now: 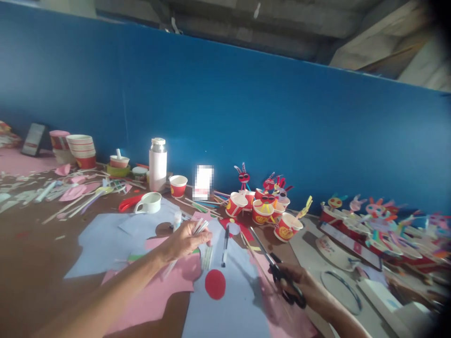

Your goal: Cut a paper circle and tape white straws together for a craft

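Pinched in my left hand [185, 241] is a small bundle of thin pale strips [201, 226], sticking out past the fingers; their material is hard to make out. My right hand [299, 279] grips black-handled scissors [288, 288], whose blades point up and away to the left. Below and between the hands lie sheets of light blue paper [225, 314] and pink paper [151, 305]. A red paper circle [215, 284] rests on the blue sheet. Near it lies a pen [225, 246]. A small white bottle [177, 220] stands just behind my left hand.
Red-and-white paper cups [262, 213] with red paper figures stand behind the scissors; more decorated cups [387, 244] crowd the right side. A white thermos [158, 166], a white mug [150, 203] and stacked cups [82, 152] are further left. Paper scraps litter the left. A blue wall [225, 108] closes the back.
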Demonstrator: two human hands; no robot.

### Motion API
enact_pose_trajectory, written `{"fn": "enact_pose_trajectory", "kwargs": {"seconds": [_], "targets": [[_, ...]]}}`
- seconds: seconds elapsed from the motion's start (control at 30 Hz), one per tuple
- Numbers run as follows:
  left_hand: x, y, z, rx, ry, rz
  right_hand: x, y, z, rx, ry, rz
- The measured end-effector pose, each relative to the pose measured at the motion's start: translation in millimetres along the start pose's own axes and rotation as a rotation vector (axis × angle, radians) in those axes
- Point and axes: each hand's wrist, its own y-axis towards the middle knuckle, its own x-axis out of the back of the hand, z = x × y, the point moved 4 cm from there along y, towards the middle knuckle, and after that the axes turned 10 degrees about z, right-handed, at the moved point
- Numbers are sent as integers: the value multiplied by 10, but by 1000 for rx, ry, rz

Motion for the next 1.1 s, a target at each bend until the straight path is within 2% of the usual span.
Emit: {"fn": "enact_pose_trajectory", "kwargs": {"seconds": [0.17,0.27,0.4,0.5,0.63,1.1], "targets": [[14,11,46,11,-6,-8,66,12,76,42,-52,-118],[20,25,75,15,-13,-6,26,-17,101,28,-170,-160],[18,35,108,27,-6,8,-113,-98,238,14,-555,-113],[6,36,122,28,-5,19,-216,-157,415,73,-846,-95],[8,45,124,34,6,21,-303,-121,562,110,-1096,-64],[65,74,99,61,-16,-2,-294,449,831,253,-1209,56]]}}
